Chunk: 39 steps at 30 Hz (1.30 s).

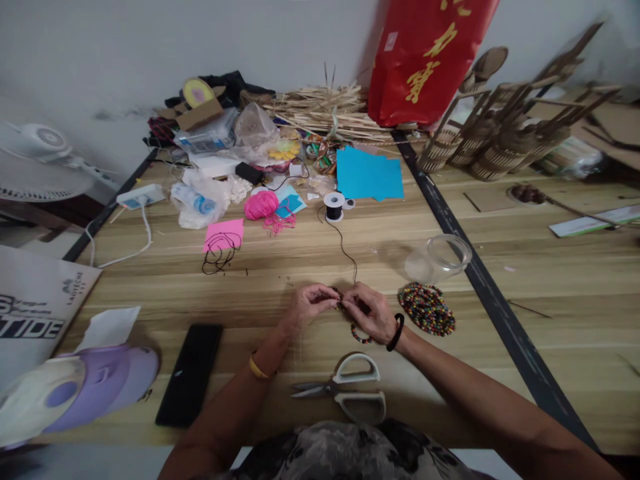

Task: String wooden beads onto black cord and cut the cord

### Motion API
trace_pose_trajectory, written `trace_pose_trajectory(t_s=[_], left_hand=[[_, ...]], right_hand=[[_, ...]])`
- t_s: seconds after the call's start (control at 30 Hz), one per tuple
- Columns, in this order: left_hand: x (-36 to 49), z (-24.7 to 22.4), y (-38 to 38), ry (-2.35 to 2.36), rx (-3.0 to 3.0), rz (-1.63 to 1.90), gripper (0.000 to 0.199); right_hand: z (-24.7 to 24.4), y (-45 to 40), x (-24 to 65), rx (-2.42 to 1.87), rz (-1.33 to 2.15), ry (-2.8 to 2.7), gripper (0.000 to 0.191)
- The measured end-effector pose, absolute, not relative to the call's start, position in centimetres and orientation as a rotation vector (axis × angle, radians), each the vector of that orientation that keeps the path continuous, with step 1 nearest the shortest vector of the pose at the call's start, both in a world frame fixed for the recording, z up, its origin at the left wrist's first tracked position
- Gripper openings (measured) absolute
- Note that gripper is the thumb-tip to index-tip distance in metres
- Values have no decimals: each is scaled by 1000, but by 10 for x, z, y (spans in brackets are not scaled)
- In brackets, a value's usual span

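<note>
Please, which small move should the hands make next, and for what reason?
Perhaps the right hand should gently draw the black cord straighter while the left hand steadies the small beaded piece: both hands nearly meet there, and the cord lies in loose curves between its spool and the right hand.

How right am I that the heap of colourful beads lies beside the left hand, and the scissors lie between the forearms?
Not quite: the heap of colourful beads lies beside the right hand, not the left hand, as the head view shows. The scissors do lie between the forearms.
</note>
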<state>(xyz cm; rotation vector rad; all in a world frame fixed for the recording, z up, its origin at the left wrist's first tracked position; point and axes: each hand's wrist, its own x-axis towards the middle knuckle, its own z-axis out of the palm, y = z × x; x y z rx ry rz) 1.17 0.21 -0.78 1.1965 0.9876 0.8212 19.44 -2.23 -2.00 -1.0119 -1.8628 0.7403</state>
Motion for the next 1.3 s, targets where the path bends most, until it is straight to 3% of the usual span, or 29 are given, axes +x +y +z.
trace_pose_trajectory(t_s=[1.3], left_hand=[[12,-10,2,986,1223,827,23]], right_hand=[[-19,-22,194,-1011,726,-1880,14]])
